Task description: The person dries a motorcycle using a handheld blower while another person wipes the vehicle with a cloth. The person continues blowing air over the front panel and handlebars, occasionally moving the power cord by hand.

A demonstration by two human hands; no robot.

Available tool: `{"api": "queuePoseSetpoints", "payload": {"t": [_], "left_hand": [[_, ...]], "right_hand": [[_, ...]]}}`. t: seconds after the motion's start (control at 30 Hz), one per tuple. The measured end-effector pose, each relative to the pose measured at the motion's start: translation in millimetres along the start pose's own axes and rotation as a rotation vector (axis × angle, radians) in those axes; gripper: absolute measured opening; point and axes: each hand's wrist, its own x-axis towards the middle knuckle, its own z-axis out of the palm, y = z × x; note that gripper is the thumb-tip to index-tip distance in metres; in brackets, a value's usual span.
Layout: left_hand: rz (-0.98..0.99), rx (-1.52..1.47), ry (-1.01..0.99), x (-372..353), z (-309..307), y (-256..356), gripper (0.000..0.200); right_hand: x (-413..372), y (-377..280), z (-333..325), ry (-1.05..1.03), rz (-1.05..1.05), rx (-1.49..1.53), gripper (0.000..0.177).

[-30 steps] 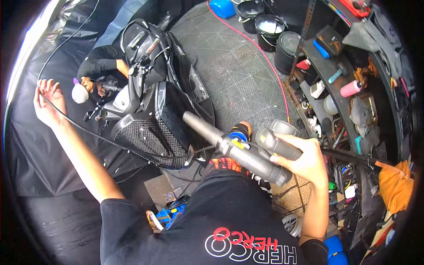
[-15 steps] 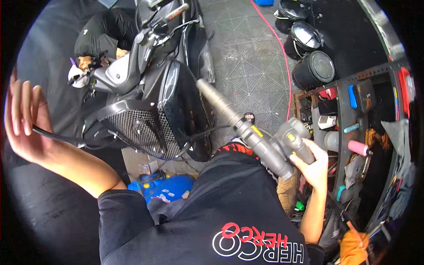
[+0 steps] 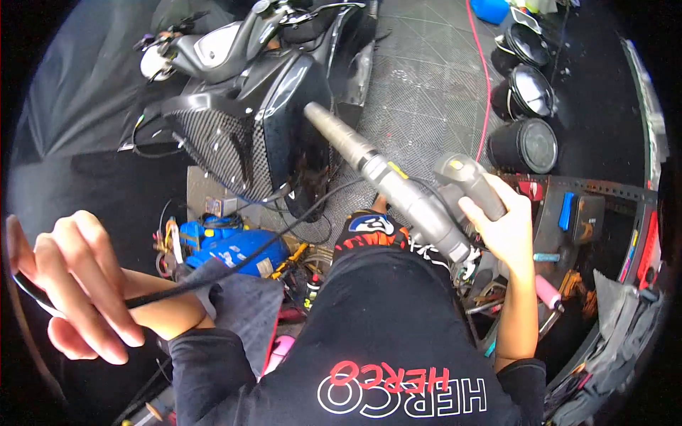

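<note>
Left hand (image 3: 78,284) at far left, half open, fingers loosely bent and a little apart; black cable (image 3: 177,288) passing behind the fingers, not clasped in a fist, then slanting up to the right, across the space before the torso, toward the grey blower-like tool (image 3: 415,202); beyond and to the right of that hand, the motorcycle (image 3: 298,106), with a checkered panel (image 3: 220,149) facing the body; just below it, a blue container (image 3: 234,252), partly under the line of the cable.

At centre right, the grey blower-like tool, held up in front of the torso; long axis slanting from rear end at lower right to nozzle (image 3: 316,113) at upper left, aimed toward the motorcycle; nozzle overlapping the bodywork in view, contact impossible to tell; right hand (image 3: 504,227) by far the nearer, closed around the handle, thumb toward the tool's body, arm rising from below.

Between nozzle and motorcycle, no obstacle visible; cable passing close beneath the nozzle section; farther right, red hose (image 3: 486,92) along the floor, lidded black bucket (image 3: 533,145), then shelving (image 3: 593,188) with pink bottle (image 3: 547,291) nearby.
</note>
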Motion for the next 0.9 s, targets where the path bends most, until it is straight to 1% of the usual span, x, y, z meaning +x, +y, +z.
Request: {"api": "queuePoseSetpoints", "payload": {"t": [0.03,0.1,0.13,0.2,0.27,0.33,0.4,0.43,0.47,0.53,0.57,0.6,0.73,0.8,0.87,0.9], "left_hand": [[-0.037,0.064,-0.015,-1.6,17.8,7.9,0.059],[-0.134,0.158,0.153,-13.6,53.6,27.4,0.048],[-0.165,0.153,0.204,-18.0,63.8,34.3,0.04],[-0.221,0.123,0.327,-28.6,82.8,47.3,0.028],[-0.303,0.207,0.53,-39.0,100.6,62.0,0.026],[-0.281,0.187,0.542,-53.5,112.9,64.9,0.022],[-0.344,0.234,0.622,-62.1,129.5,66.6,0.023],[-0.366,0.18,0.573,-68.8,133.3,66.9,0.025],[-0.342,0.158,0.605,-75.6,140.6,64.5,0.028],[-0.357,0.25,0.593,-91.9,147.6,64.9,0.031],[-0.338,0.236,0.601,-98.3,150.0,65.0,0.031],[-0.337,0.267,0.626,-105.0,151.0,65.0,0.027],[-0.404,0.282,0.604,-118.6,147.5,72.5,0.02],[-0.414,0.275,0.605,-127.8,144.7,74.6,0.018],[-0.395,0.242,0.604,-135.6,140.5,74.4,0.017],[-0.415,0.248,0.677,-143.5,138.9,75.3,0.017]], "right_hand": [[0.8,-6.5,-0.1,-0.04,-0.05,0.009,0.056],[-3.5,-5.2,1.3,-0.116,-0.097,0.033,0.055],[-6.2,-4.6,1.8,-0.144,-0.122,0.044,0.055],[-12.6,-3.0,5.9,-0.125,-0.141,0.06,0.051],[-21.0,-2.1,11.5,-0.081,-0.149,0.099,0.049],[-25.4,-0.9,15.2,0.003,-0.16,0.07,0.049],[-21.6,-1.1,17.2,0.079,-0.175,0.027,0.048],[-19.2,-7.2,16.3,0.082,-0.207,0.06,0.048],[-16.4,-7.3,18.1,0.072,-0.227,0.062,0.047],[-10.7,-6.7,22.0,0.059,-0.263,0.068,0.046],[-11.0,-10.7,22.7,0.002,-0.262,0.076,0.044],[-13.6,-12.6,25.6,-0.03,-0.275,0.072,0.043],[-35.2,-21.3,40.6,-0.144,-0.3,0.058,0.042],[-45.0,-22.1,44.9,-0.187,-0.163,0.071,0.043],[-49.0,-15.2,50.8,-0.093,-0.217,0.037,0.043],[-50.7,-14.0,54.0,-0.042,-0.242,0.022,0.044]]}}
